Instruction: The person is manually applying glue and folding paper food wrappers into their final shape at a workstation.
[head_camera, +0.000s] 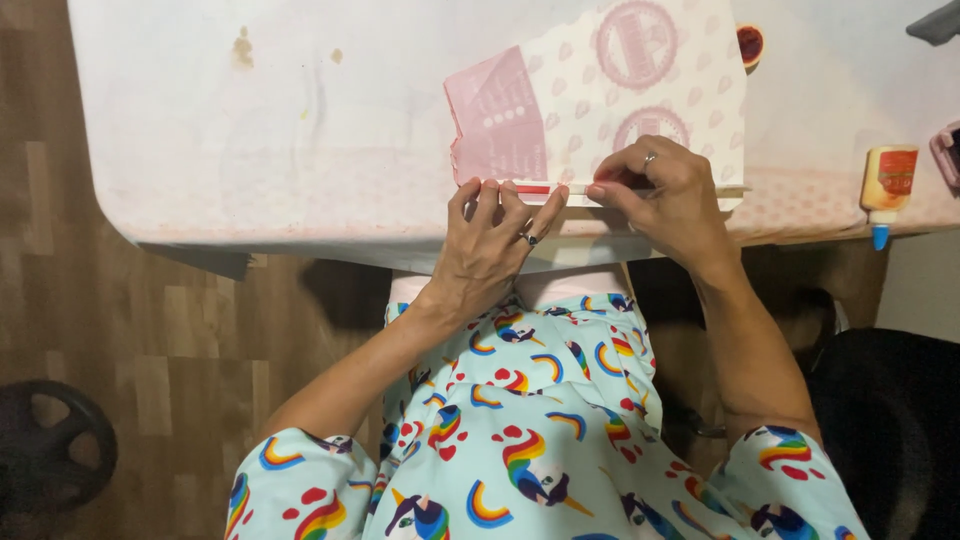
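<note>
Pink-and-white patterned paper (640, 90), folded into a flat bag shape, lies on a pale table (250, 130) directly beyond both hands, seen from the head camera looking down. Left hand (490, 240) rests with fingers spread and flattened along the paper's near folded edge, a ring on one finger, fingertips pressing a narrow strip with a red band (545, 188). Right hand (665, 190), just beside the left and also ringed, is curled with thumb and forefinger pinched on the same near edge of the paper. A solid pink panel (497, 118) of the paper sits just beyond the left fingertips. Off to the right of the right hand, well apart, a small glue bottle (886, 190) with a blue tip lies near the table edge. Below the hands, sleeves and lap show a light blue unicorn-and-rainbow garment (530, 440).
</note>
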